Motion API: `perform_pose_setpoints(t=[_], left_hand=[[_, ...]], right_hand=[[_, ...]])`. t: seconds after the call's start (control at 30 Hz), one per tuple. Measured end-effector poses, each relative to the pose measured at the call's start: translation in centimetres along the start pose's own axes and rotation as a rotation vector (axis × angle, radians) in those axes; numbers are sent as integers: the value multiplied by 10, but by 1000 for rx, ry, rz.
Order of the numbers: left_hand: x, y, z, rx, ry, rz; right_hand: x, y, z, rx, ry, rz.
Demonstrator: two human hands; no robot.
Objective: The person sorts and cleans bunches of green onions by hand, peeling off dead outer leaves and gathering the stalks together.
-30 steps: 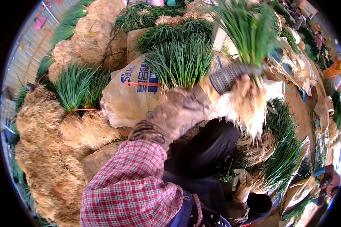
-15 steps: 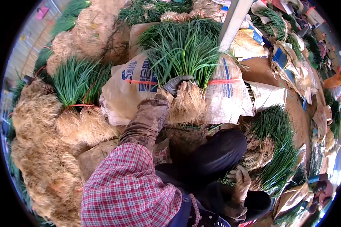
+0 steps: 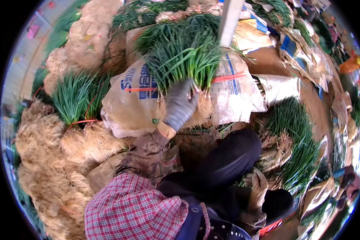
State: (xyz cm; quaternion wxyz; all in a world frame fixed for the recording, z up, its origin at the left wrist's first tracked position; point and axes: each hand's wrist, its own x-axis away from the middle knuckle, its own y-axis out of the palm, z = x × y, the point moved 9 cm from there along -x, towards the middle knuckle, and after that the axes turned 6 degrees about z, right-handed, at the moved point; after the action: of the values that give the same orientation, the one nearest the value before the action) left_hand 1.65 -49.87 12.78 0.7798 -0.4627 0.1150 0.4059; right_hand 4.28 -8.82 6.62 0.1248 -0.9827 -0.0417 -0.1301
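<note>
A big bunch of green onion seedlings (image 3: 184, 52), leaves up and pale stringy roots down, rests on the printed white sack (image 3: 128, 108) in front of me. My left hand (image 3: 182, 102), in a dark grey glove, lies across the bunch where stems meet roots, fingers curled round some of the stems. The hand covers part of the roots. My right hand (image 3: 257, 185), in a dirty pale glove, hangs low beside my knee. Its fingers are slightly bent, the thumb apart, and nothing shows in them. Loose seedlings (image 3: 294, 144) lie just beyond it.
Tied bunches (image 3: 78, 100) stand at the left above a long heap of roots (image 3: 48, 172). An orange-red strap (image 3: 230, 77) crosses the sack. A pale post (image 3: 230, 24) rises behind the bunch. Sacks and cardboard (image 3: 308, 68) lie at the right; part of another person (image 3: 350, 184) shows at the far right.
My left hand has turned, its back and wrist now lying over the front of the roots. The right hand stays by the knee, its fingers closer together. The view has shifted slightly.
</note>
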Motion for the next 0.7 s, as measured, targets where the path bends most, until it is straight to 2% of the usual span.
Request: perform_pose_setpoints(t=[0.03, 0.07, 0.1, 0.17, 0.2, 0.27, 0.3, 0.33, 0.37, 0.4, 0.43, 0.5, 0.57, 0.6, 0.63, 0.67, 0.7], left_hand=[[29, 38, 9, 86, 79, -310], [66, 79, 23, 109, -34, -815], [89, 85, 48, 79, 169, -897], [156, 148, -2, 196, 524, -1100], [118, 140, -19, 198, 115, -1023], [118, 185, -96, -13, 469, -616], [88, 180, -88, 313, -118, -826], [93, 191, -88, 367, -186, -844], [96, 187, -70, 409, -269, -853], [109, 184, -57, 472, -524, -940], [100, 180, -27, 533, -471, -956], [93, 169, 37, 635, -364, -971], [69, 134, 123, 743, -190, -832], [66, 133, 147, 776, -162, -837], [64, 129, 178, 797, -84, -856], [63, 123, 212, 816, -6, -876], [66, 118, 245, 836, 71, -896]], right_hand=[[0, 0, -1, -2, 1, 2], [-1, 1, -2, -16, 45, -7], [-1, -1, -2, -32, 96, 10], [2, -8, -20, -74, 54, 35], [7, -22, -33, -154, -9, 92], [27, -69, -55, -262, -130, 275], [38, -95, -65, -296, -200, 383], [52, -126, -76, -141, -355, 485], [65, -156, -67, -144, -330, 638], [79, -182, -61, -149, -328, 782], [89, -194, -58, -144, -325, 917], [99, -226, -11, -175, -285, 998], [99, -240, 64, -251, -118, 975], [99, -239, 127, -265, 120, 864], [91, -236, 194, -73, 156, 601], [86, -210, 230, 345, 157, 363], [82, -179, 221, 698, 148, 57]])
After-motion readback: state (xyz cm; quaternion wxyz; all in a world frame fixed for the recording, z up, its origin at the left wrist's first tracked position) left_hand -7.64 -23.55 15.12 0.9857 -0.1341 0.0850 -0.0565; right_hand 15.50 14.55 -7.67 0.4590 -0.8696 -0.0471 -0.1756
